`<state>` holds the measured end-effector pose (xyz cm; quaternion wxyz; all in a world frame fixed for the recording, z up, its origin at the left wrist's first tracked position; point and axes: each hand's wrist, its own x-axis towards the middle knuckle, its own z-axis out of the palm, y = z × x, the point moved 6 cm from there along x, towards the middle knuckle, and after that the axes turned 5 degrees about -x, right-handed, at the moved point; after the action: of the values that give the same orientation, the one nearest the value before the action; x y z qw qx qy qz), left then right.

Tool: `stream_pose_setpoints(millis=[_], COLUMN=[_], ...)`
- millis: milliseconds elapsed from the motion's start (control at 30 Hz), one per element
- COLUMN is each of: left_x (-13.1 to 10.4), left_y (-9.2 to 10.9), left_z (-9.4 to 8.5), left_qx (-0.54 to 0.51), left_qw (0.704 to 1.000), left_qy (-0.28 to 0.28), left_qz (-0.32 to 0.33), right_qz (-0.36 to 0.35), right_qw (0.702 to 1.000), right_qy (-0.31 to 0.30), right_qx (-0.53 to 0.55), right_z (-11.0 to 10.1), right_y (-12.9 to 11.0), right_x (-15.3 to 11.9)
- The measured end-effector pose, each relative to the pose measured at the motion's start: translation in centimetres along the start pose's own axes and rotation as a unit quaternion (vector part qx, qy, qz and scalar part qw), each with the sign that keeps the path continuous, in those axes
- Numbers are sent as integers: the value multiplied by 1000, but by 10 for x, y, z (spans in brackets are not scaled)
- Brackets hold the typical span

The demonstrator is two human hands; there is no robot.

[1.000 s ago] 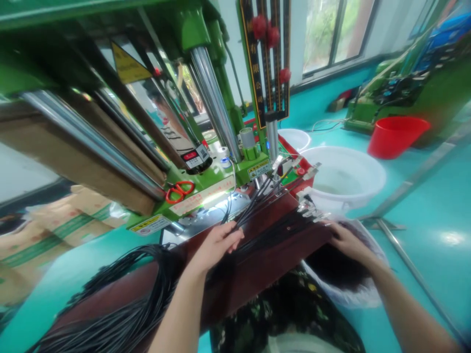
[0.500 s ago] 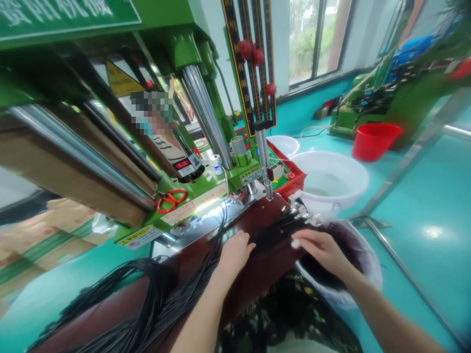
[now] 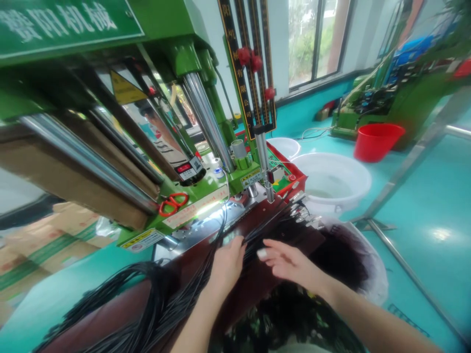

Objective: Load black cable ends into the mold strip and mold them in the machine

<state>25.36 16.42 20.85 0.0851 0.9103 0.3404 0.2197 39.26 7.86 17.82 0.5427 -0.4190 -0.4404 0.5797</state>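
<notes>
A long bundle of thin black cables (image 3: 180,304) runs along the dark red bench (image 3: 253,294) beneath my left forearm. My left hand (image 3: 228,262) is closed around some of these cables, its fingertips partly hidden behind the hand. My right hand (image 3: 285,260) hovers just right of it, fingers stretched out and loosely apart, with nothing visible between them. One of its fingertips is covered in something white. Ahead of both hands, more cables lie across the bench, ending in pale connector ends (image 3: 303,213) at its right edge.
A green press machine (image 3: 184,191) stands close in front, with orange-handled scissors (image 3: 172,203) on its ledge. At the right are a lined white bin (image 3: 379,274), a white tub (image 3: 331,176) and a red bucket (image 3: 379,142). Another person (image 3: 165,147) shows behind the press.
My right hand has moved left, from near the connector ends to close beside my left hand, and its fingers have spread from a pinch. The left hand has shifted slightly left and down.
</notes>
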Motion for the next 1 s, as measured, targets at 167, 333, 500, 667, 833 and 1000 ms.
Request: stream_pose_setpoints(millis=[167,333,500,667,833,1000], left_x=[-31,-61,-86,-77,-18,23], left_y=[25,42,45,55,87,88], left_z=[9,18,21,10,8,18], left_qx=[113,60,-5,-180,-548,-597], left_qw=[992,995,999,956,789,771], left_qy=[58,62,-21,-226,-255,-135], left_qz=[11,39,40,-48,-112,-173], right_qz=[-34,-29,-55,-29,-32,-56], right_qw=[959,948,976,987,991,993], right_qy=[36,63,-48,-145,-118,37], right_qx=[280,312,207,58,55,92], right_z=[20,12,15,21,10,-15], right_y=[-16,-43,-59,-54,-50,-55], right_x=[28,29,10,-3,2,4])
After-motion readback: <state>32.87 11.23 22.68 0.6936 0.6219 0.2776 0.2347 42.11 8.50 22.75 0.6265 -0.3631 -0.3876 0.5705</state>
